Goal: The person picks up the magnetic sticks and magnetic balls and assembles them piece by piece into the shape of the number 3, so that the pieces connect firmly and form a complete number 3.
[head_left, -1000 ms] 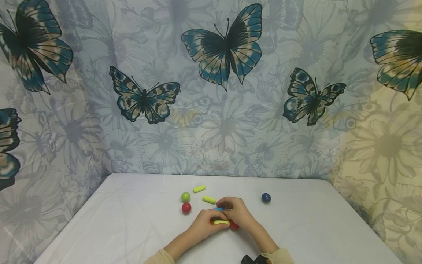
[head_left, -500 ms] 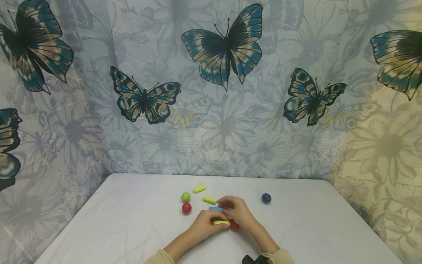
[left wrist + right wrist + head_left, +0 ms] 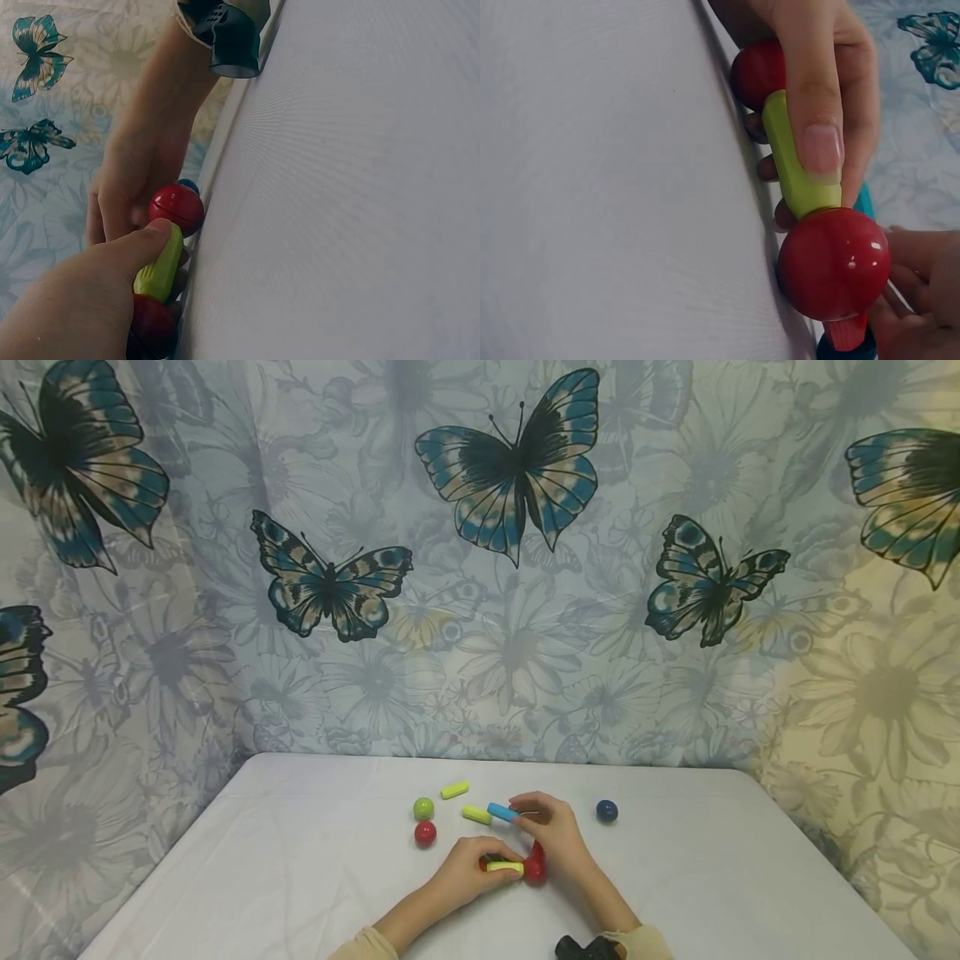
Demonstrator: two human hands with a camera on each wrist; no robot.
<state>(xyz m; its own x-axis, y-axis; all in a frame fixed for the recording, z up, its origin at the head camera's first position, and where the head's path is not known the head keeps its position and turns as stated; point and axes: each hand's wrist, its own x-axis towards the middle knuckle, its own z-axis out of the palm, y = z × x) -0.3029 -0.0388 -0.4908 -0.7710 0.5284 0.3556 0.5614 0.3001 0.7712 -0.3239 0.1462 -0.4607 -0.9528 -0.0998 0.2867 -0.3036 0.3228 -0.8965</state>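
Leftward jutted the blue rod [image 3: 502, 812] the right hand [image 3: 557, 828] pinched, beyond the yellow-green rod [image 3: 506, 867] the left hand [image 3: 474, 865] gripped.

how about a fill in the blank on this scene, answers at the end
1. The stick in the right hand is coloured ____.
2. The left hand grips a yellow-green stick whose end balls are coloured ____.
3. In the head view, the ball just behind the loose red ball is coloured ____.

Missing words: blue; red; green
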